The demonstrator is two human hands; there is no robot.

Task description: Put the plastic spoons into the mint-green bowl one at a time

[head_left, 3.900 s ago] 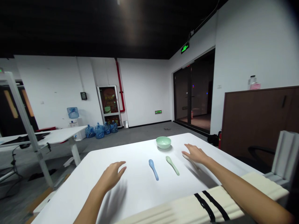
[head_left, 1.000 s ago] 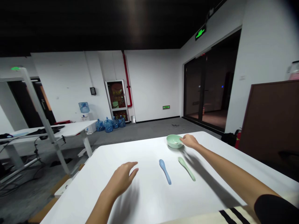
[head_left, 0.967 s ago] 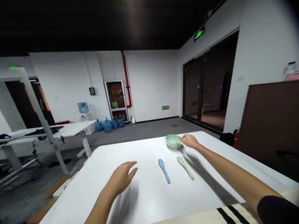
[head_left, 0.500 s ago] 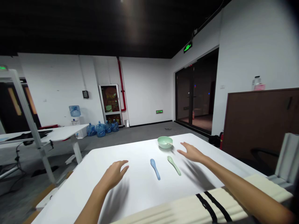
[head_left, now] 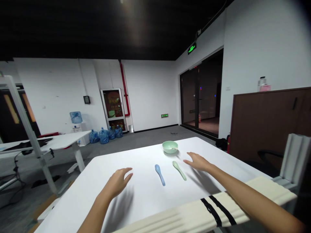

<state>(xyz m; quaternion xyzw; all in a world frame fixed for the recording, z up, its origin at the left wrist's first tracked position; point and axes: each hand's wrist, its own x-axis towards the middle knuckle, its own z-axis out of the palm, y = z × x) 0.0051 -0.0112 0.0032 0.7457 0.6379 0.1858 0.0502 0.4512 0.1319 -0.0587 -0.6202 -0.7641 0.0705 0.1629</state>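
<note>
My left hand [head_left: 119,182] hovers over the left part of the white table [head_left: 143,200], empty, with thumb and fingers apart. My right hand [head_left: 198,161] is also empty and open, held above the table to the right of a green spoon [head_left: 179,171]. Left of that spoon lies a blue spoon [head_left: 160,175], between my two hands. Both spoons rest with their bowls pointing away from me. Near the far edge stands a green bowl [head_left: 167,148]; a pale utensil seems to lie inside it, too small to make out.
A cream padded strip with black straps [head_left: 179,216] runs along the table's near edge. To the right rise a metal post [head_left: 293,161] and a brown cabinet [head_left: 264,126]. Another white table [head_left: 70,137] and several blue water bottles [head_left: 104,136] are at the left.
The view has shifted slightly, so the room and tabletop things sit a little further left. My right hand is slightly lower in the picture. Both hands stay open; bowl and spoons keep their places.
</note>
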